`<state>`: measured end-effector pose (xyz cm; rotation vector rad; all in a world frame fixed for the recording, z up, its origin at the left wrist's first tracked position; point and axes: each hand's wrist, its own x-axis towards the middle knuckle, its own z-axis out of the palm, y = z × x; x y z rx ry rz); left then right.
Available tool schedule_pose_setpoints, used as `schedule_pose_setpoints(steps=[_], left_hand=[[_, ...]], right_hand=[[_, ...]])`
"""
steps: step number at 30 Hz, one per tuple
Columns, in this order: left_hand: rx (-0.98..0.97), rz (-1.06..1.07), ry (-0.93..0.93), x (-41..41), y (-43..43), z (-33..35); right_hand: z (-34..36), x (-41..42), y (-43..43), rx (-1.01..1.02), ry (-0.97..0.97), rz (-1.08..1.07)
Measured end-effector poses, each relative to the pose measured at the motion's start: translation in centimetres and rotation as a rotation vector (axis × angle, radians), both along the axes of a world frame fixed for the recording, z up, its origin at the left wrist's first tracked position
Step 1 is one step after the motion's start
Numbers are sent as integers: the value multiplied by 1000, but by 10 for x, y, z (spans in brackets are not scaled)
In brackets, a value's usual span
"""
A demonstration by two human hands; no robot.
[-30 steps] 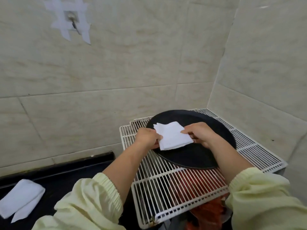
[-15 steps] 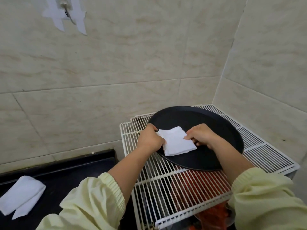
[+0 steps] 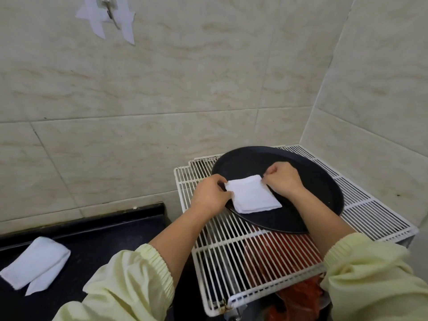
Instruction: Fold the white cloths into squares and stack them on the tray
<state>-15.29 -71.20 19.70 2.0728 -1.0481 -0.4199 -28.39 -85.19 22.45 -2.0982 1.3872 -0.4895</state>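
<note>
On the near-left part of the round black tray [image 3: 319, 181], a white cloth [image 3: 252, 196] lies folded into a thick, roughly square pad, its near-left corner close to the tray's rim. The tray rests on a white wire rack [image 3: 231, 251] pushed into the corner of the tiled walls. The left hand [image 3: 209, 196] pinches the pad's far-left corner between curled fingers and thumb. The right hand [image 3: 281, 181] pinches the far-right corner the same way, knuckles up and fingers tucked narrow against the fabric.

The cloth looks light, soft and limp, with no stiffness of its own. Several layers sit on top of each other, so they probably tend to slip apart or spring open if only the top one is taken. The best hold seems to be at the corners, where every layer can be caught in one pinch, or a flat press from above to settle the folds. The tray's surface looks smooth, so the pad may slide under a sideways push.

Well apart to the left, on the dark counter [image 3: 104, 235], a second white cloth [image 3: 34, 266] lies in a long loose fold with one flap poking out near. It likely needs squaring up, taken by two corners of a short edge.
</note>
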Motion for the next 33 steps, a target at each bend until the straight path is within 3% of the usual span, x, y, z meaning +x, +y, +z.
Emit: schedule_pose_setpoints(steps=[4, 8, 19, 27, 33], left_hand=[[-136, 94, -9, 26, 33, 8], [-213, 229, 117, 66, 79, 8], [-62, 634, 141, 183, 294, -51], [110, 632, 221, 264, 429, -116], [198, 549, 297, 286, 464, -170]], right_hand=[[18, 33, 34, -15, -202, 157], [24, 88, 84, 10, -224, 340], [-51, 251, 280, 137, 23, 660], [-138, 319, 403, 274, 112, 623], [-188, 332, 447, 295, 188, 540]])
